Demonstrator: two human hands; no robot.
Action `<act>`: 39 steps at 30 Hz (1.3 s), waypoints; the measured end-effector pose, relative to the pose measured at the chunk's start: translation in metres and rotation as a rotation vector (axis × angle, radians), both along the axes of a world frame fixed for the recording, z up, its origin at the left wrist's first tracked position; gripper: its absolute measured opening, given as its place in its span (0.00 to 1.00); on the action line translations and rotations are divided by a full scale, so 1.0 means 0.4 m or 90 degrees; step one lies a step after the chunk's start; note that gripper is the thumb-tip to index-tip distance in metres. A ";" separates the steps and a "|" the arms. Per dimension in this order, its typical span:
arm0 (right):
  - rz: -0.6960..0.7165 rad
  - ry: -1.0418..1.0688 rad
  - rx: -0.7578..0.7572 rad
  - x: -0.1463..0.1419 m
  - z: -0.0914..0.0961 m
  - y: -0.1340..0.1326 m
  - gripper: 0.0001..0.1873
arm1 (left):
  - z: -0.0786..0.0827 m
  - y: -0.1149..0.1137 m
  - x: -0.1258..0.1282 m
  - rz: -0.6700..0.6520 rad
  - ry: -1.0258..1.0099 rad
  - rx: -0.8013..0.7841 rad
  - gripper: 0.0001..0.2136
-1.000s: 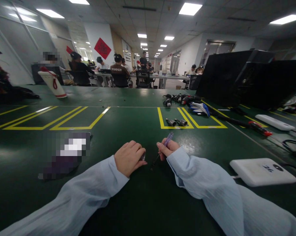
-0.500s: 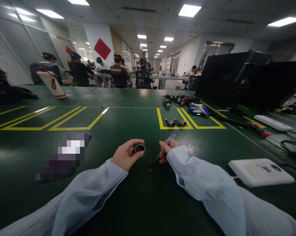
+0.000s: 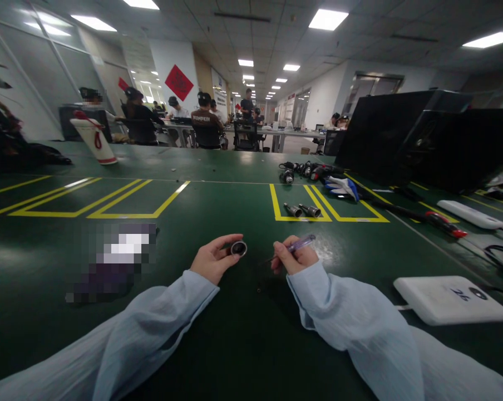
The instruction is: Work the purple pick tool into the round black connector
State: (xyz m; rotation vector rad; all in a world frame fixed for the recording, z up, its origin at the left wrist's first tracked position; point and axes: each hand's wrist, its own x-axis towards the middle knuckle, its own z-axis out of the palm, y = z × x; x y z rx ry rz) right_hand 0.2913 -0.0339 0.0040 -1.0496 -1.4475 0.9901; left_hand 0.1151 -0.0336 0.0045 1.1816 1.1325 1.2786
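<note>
My left hand (image 3: 212, 260) pinches a small dark metal ring (image 3: 238, 248) between thumb and fingers, held just above the green table (image 3: 218, 211). My right hand (image 3: 294, 257) grips a small screwdriver with a clear purple handle (image 3: 299, 244), its thin shaft pointing left toward the ring. The tip sits a short gap from the ring. A tiny dark screw (image 3: 258, 289) lies on the table below the two hands. Both arms wear pale blue sleeves.
Two metal cylinders (image 3: 301, 210) lie in a yellow-taped box, with more parts and a blue-white glove (image 3: 340, 186) behind. A white device (image 3: 452, 292) sits at right, a red-handled tool (image 3: 443, 225) and black monitors beyond. People sit at far tables. A blurred item lies left.
My left hand lifted off the table and turned the ring up to face me. My right hand swung the screwdriver from steep to nearly level, tip toward the ring.
</note>
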 end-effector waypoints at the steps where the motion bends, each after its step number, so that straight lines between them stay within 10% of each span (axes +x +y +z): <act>1: 0.002 0.042 0.034 -0.001 0.004 -0.004 0.16 | 0.001 -0.001 0.000 0.005 0.007 -0.001 0.21; 16: 0.078 -0.124 0.199 -0.006 -0.015 -0.025 0.09 | 0.024 -0.032 0.019 -0.032 0.057 0.040 0.18; 25: 0.134 -0.080 0.045 -0.011 -0.008 -0.038 0.17 | 0.017 -0.023 0.017 -0.015 0.037 -0.004 0.18; 39: 0.199 -0.114 0.082 -0.025 -0.032 -0.033 0.13 | 0.019 -0.026 0.022 -0.003 0.044 -0.012 0.18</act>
